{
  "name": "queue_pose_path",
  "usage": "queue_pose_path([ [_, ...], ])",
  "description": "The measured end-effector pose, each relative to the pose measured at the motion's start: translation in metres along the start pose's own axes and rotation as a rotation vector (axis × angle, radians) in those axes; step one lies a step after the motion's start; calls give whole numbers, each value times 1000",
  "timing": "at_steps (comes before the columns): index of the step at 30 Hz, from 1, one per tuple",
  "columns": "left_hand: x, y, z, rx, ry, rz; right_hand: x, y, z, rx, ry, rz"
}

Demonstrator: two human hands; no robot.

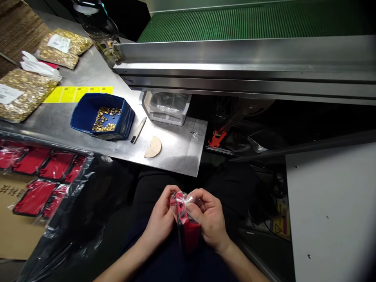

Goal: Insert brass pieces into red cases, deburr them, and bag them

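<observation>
Over my lap I hold a red and black plastic part (189,233) in a clear plastic bag (181,197), tilted with one narrow end up. Fingers of my left hand (163,213) are closed around the upper left side of the bagged part. My right hand (210,219) pinches the gathered bag film at the top right, thumb against the plastic. The part's lower end hangs between my wrists, in shadow. Just ahead, on the metal table (182,156), lie a tan half-round piece (153,147) and a pale utility knife (138,130).
A blue bin (101,113) holds small brass-coloured pieces. Behind it lie a yellow label strip (79,94) and bags of brass pieces (26,94). Bagged red parts (35,197) fill a lined box at left. A grey bin (167,107) sits below the green conveyor (235,23); a white panel (331,203) stands right.
</observation>
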State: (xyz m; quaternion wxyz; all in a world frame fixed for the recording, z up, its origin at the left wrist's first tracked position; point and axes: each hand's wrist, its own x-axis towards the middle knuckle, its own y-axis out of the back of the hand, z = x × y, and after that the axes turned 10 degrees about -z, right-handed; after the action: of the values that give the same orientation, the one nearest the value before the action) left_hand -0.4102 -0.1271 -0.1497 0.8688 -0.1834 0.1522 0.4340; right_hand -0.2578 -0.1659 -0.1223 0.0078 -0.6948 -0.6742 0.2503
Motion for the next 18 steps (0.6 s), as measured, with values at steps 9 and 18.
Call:
queue_pose_path([
  [9,-24,45,6,202,-145,-452,-5,13,17,102,-311,-227],
  [18,-22,56,11,140,-278,-419,9,19,-2,-284,-265,-640],
])
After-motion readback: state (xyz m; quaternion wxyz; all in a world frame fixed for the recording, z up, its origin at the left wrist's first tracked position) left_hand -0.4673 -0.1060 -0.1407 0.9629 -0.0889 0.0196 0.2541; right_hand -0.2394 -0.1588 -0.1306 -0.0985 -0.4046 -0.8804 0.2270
